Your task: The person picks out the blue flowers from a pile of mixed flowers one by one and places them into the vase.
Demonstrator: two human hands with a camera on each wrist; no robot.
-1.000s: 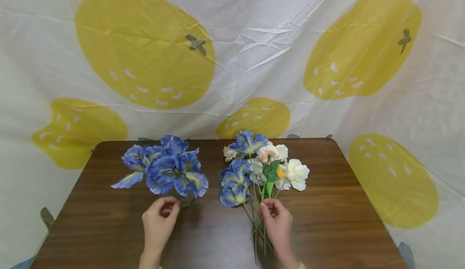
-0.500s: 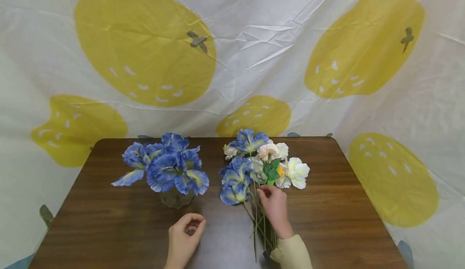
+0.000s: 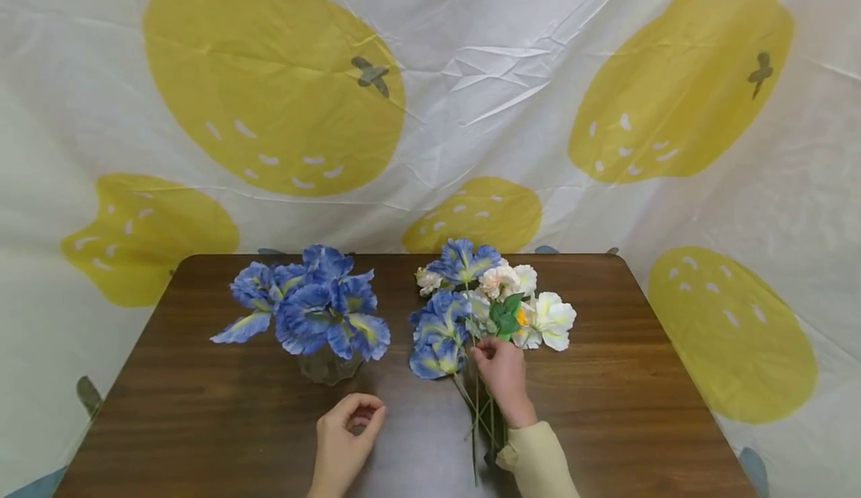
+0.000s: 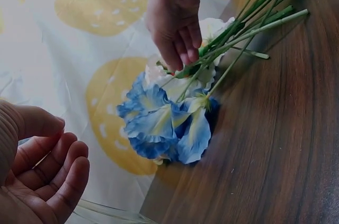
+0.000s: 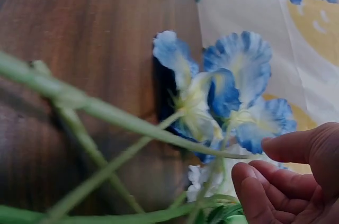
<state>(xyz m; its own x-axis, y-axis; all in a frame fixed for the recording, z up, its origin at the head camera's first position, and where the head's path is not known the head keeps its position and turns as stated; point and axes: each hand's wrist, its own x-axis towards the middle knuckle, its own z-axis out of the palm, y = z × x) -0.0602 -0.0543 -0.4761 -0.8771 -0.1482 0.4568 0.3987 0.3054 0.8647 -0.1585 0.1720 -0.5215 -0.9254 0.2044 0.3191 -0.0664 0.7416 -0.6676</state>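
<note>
My right hand point(image 3: 503, 378) reaches over the pile of artificial flowers, palm turned left. Its thumb and index finger close on a thin green stem point(image 5: 132, 124) just below the blooms. That stem runs toward a blue iris point(image 3: 464, 260) at the back of the pile; more blue irises point(image 3: 439, 337) lie beside it. Near the front, my left hand point(image 3: 344, 438) hovers with loosely curled fingers and nothing between them. Beyond it stands a clear glass vase point(image 3: 329, 367) holding several blue irises point(image 3: 309, 303).
White irises point(image 3: 551, 320), pale pink blooms point(image 3: 499, 281) and green leaves point(image 3: 506, 314) lie to the right in the same pile. Crossed stems point(image 4: 265, 25) point toward the near edge of the brown wooden table point(image 3: 625, 423). A lemon-print cloth point(image 3: 430, 109) hangs behind.
My left hand has left the vase and come nearer and rightward. The right hand has slid up the stems and slightly left. The flowers stay about where they were.
</note>
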